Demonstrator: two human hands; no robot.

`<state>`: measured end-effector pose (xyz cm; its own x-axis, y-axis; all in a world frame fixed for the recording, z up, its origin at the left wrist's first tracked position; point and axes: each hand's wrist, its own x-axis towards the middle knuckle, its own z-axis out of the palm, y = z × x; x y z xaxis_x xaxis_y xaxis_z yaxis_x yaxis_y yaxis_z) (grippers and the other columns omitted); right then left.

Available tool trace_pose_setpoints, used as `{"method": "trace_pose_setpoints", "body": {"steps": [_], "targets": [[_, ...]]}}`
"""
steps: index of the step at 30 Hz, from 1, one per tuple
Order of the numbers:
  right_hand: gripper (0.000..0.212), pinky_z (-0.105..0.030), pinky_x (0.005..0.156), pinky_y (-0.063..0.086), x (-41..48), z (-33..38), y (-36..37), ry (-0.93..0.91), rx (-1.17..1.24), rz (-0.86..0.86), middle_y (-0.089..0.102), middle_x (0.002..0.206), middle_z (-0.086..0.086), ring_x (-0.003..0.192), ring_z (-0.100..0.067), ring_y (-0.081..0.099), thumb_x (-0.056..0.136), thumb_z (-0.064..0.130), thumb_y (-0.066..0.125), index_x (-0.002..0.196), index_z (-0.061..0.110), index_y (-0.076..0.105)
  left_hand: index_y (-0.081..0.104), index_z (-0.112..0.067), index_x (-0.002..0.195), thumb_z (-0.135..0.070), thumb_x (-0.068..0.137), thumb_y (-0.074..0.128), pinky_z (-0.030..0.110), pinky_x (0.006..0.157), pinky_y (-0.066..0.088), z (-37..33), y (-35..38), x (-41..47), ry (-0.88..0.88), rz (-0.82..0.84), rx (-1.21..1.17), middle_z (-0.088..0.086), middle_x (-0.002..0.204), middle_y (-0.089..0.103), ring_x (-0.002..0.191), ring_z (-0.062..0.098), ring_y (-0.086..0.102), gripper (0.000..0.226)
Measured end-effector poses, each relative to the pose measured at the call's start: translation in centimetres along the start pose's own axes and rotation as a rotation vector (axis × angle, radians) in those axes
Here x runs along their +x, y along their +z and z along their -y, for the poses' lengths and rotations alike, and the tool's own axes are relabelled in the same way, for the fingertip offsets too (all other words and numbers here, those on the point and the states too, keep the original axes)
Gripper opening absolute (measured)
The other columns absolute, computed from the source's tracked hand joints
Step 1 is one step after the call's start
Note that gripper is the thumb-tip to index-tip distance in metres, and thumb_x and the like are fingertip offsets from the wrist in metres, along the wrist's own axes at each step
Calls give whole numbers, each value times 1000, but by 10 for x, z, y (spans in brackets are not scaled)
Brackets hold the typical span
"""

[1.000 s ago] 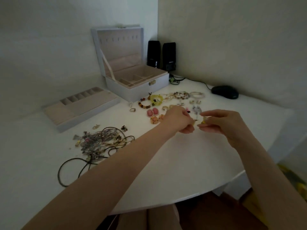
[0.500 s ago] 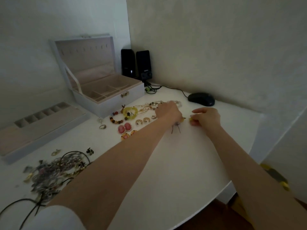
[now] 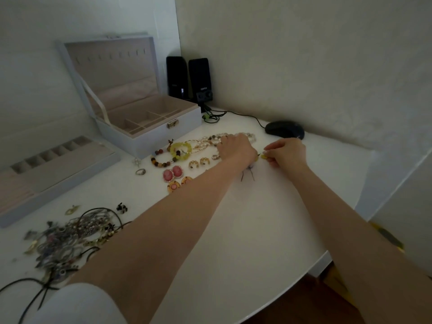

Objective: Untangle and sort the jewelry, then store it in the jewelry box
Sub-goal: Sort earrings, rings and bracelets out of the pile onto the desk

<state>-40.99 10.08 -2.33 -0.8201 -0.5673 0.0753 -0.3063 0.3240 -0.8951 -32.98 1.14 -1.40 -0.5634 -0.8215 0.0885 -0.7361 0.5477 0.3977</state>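
Observation:
My left hand (image 3: 236, 149) and my right hand (image 3: 286, 153) meet low over the white table (image 3: 233, 230), both pinching a small yellow jewelry piece (image 3: 264, 157) between them; dark thin ends (image 3: 247, 174) hang below it. Sorted pieces lie just left: a yellow-green bracelet (image 3: 180, 149), a brown bead bracelet (image 3: 161, 161), pearl and bead strands (image 3: 210, 140), gold earrings (image 3: 198, 163), pink cameo earrings (image 3: 172, 174), a ring (image 3: 140, 171). The open white jewelry box (image 3: 149, 134) stands behind. A tangled heap of chains and cords (image 3: 70, 237) lies at front left.
The box's removable tray (image 3: 46, 174) sits left of the box. Two black speakers (image 3: 189, 78) stand in the corner, with a cable and a black mouse (image 3: 284, 129) by the wall. The table's rounded edge runs at front right.
My head has turned right and closer, so everything slid left in view. Both hands reached farther out and lower toward the table, still holding the small yellow piece between them.

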Motion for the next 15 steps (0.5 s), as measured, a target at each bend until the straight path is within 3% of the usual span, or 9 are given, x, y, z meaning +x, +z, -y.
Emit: {"method": "trace_pose_setpoints", "body": {"steps": [3, 8, 11, 15], "targets": [[6, -18, 54, 50, 0, -1, 2, -6, -21, -4, 65, 68, -4, 51, -11, 57, 80, 9, 74, 85, 9, 71, 55, -9, 118, -22, 78, 68, 35, 97, 33, 0, 1, -1, 4, -18, 6, 13, 131, 47, 126, 30, 35, 44], [10, -14, 44, 47, -5, 1, -6, 51, 98, -71, 64, 75, -7, 50, -12, 56, 89, 9, 62, 94, 6, 71, 58, -10, 119, -44, 81, 66, 37, 101, 34, 7, -2, -2, 26, -9, 28, 12, 129, 52, 124, 32, 39, 51], [17, -13, 45, 44, -17, 5, -15, 54, 116, -84, 65, 81, -5, 53, -11, 56, 92, 7, 56, 99, 9, 71, 63, -15, 114, -42, 87, 61, 36, 96, 35, 12, -20, -11, 59, -53, 33, 10, 123, 56, 119, 30, 42, 38], [14, -15, 49, 43, -54, 24, -13, -17, 121, 57, 66, 78, -1, 54, -8, 56, 91, 11, 59, 98, 13, 70, 64, -14, 98, -31, 91, 57, 35, 89, 39, 26, -55, -50, 140, -10, -70, 9, 113, 61, 113, 30, 48, 20]]}}
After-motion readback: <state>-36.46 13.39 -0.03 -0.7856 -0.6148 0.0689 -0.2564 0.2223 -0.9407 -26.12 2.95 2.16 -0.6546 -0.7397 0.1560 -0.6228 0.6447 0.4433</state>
